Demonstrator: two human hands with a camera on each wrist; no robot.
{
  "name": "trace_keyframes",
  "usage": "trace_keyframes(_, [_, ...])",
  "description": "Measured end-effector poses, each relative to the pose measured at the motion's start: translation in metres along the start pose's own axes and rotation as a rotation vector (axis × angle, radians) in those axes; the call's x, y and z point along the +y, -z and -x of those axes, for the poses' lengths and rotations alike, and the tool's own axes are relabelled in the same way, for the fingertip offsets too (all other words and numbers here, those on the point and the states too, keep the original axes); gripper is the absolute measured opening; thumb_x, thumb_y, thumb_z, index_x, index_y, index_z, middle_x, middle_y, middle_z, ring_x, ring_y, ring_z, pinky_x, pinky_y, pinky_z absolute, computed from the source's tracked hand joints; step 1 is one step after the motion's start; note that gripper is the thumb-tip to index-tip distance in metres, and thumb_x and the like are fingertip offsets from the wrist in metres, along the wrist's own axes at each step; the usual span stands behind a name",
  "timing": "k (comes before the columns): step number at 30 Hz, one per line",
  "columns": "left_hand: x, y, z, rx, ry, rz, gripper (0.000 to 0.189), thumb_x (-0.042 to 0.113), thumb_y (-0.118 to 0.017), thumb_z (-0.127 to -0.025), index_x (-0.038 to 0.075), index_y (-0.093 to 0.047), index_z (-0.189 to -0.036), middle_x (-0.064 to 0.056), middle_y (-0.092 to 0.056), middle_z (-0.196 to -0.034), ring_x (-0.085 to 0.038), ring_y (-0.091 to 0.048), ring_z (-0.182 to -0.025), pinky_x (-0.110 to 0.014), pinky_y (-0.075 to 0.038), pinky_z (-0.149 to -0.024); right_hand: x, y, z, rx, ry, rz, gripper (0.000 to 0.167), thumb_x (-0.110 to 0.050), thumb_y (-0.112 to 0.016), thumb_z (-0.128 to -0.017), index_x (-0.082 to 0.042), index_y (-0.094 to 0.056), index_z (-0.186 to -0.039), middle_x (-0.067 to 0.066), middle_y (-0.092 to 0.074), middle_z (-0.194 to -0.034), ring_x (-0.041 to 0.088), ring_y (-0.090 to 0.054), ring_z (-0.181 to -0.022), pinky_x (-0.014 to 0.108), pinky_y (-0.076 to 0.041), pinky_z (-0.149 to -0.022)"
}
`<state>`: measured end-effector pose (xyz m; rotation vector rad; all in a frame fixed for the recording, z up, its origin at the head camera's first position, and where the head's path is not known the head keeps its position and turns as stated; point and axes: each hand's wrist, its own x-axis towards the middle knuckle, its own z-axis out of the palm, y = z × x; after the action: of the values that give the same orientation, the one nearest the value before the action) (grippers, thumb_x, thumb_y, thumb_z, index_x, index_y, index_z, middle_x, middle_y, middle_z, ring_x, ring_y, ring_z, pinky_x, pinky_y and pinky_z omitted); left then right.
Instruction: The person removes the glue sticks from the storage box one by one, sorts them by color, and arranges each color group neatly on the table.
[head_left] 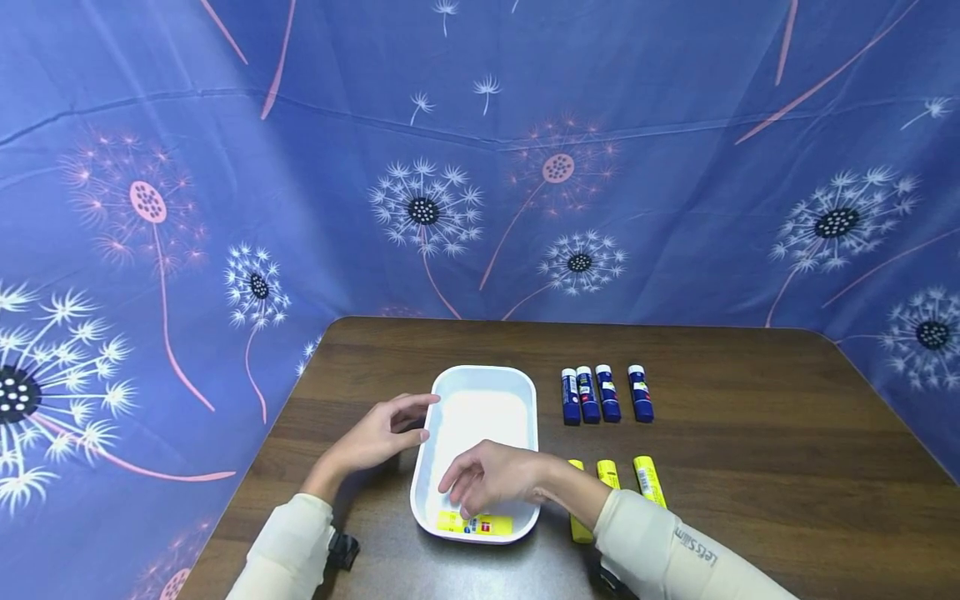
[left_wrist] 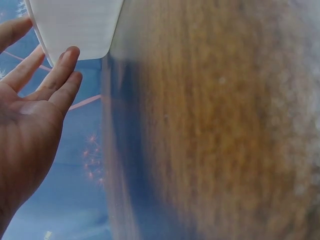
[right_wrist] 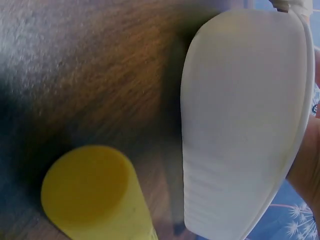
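Observation:
A white rectangular tray [head_left: 483,417] stands on the table. Inside it, along the near end, lies one yellow glue stick [head_left: 491,525]. My right hand [head_left: 498,479] hovers over that end with its fingers loosely bent, the fingertips just above or touching the stick; I cannot tell which. At the tray's left side is my left hand [head_left: 386,433], fingers spread and touching the rim. The left wrist view shows these fingers beside the tray's outer wall [left_wrist: 77,27]. In the right wrist view, the tray's wall [right_wrist: 245,110] hides what the right fingertips touch.
Several blue glue sticks [head_left: 588,396] with white caps lie in a row right of the tray. Nearer, a row of yellow glue sticks [head_left: 648,481] sits partly behind my right forearm. A blue dandelion-print cloth [head_left: 480,208] hangs behind the brown table [head_left: 750,417].

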<state>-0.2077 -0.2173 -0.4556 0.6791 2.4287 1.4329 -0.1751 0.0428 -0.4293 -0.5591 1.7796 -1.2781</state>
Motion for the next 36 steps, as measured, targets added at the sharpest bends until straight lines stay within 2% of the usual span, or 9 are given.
trace_keyframes(6, [-0.002, 0.000, 0.000, 0.001, 0.002, -0.022, 0.052, 0.018, -0.069, -0.099, 0.010, -0.054, -0.148, -0.013, -0.057, -0.147, -0.034, -0.060, -0.132, -0.057, -0.046, -0.115, 0.003, -0.007, -0.001, 0.008, -0.023, 0.071, 0.030, 0.007, -0.075, -0.078, -0.001, -0.074, -0.107, 0.010, -0.074, -0.094, 0.012, -0.067, -0.080, 0.020, -0.052, -0.072])
trace_keyframes(12, [-0.002, -0.001, 0.000, 0.002, 0.010, -0.001, 0.052, 0.021, -0.070, -0.099, 0.014, -0.055, -0.148, -0.011, -0.057, -0.148, -0.033, -0.060, -0.132, -0.058, -0.044, -0.116, 0.003, -0.013, 0.001, 0.011, -0.022, 0.148, 0.028, 0.008, -0.074, -0.080, -0.005, -0.076, -0.105, 0.004, -0.070, -0.091, 0.012, -0.063, -0.082, 0.020, -0.050, -0.071])
trace_keyframes(15, [-0.002, -0.001, 0.001, 0.001, 0.008, 0.003, 0.052, 0.021, -0.070, -0.099, 0.014, -0.055, -0.148, -0.011, -0.056, -0.149, -0.034, -0.060, -0.133, -0.058, -0.044, -0.116, 0.004, -0.016, 0.001, 0.028, -0.001, 0.180, 0.028, 0.008, -0.074, -0.080, -0.004, -0.077, -0.104, 0.005, -0.069, -0.090, 0.010, -0.060, -0.080, 0.018, -0.049, -0.070])
trace_keyframes(19, [-0.003, -0.001, 0.000, -0.004, 0.000, 0.012, 0.052, 0.020, -0.070, -0.099, 0.012, -0.055, -0.148, -0.012, -0.056, -0.150, -0.034, -0.060, -0.133, -0.057, -0.047, -0.114, 0.006, -0.021, -0.001, 0.074, 0.063, 0.276, 0.026, 0.009, -0.076, -0.079, -0.004, -0.078, -0.101, 0.005, -0.069, -0.084, 0.006, -0.058, -0.074, 0.016, -0.047, -0.066])
trace_keyframes(24, [-0.003, 0.000, 0.001, -0.003, -0.008, 0.005, 0.051, 0.020, -0.070, -0.099, 0.013, -0.055, -0.148, -0.013, -0.056, -0.149, -0.035, -0.060, -0.133, -0.055, -0.049, -0.111, 0.008, -0.026, -0.002, 0.126, 0.116, 0.389, 0.026, 0.008, -0.078, -0.078, -0.006, -0.079, -0.099, -0.001, -0.067, -0.078, 0.001, -0.055, -0.069, 0.014, -0.048, -0.066])
trace_keyframes(36, [-0.002, -0.001, 0.001, 0.003, 0.004, 0.001, 0.051, 0.018, -0.069, -0.099, 0.013, -0.054, -0.148, -0.012, -0.056, -0.149, -0.034, -0.059, -0.134, -0.052, -0.049, -0.112, 0.008, -0.026, -0.002, 0.141, 0.129, 0.420, 0.025, 0.006, -0.078, -0.079, -0.007, -0.080, -0.100, -0.008, -0.064, -0.076, -0.002, -0.055, -0.070, 0.013, -0.049, -0.067])
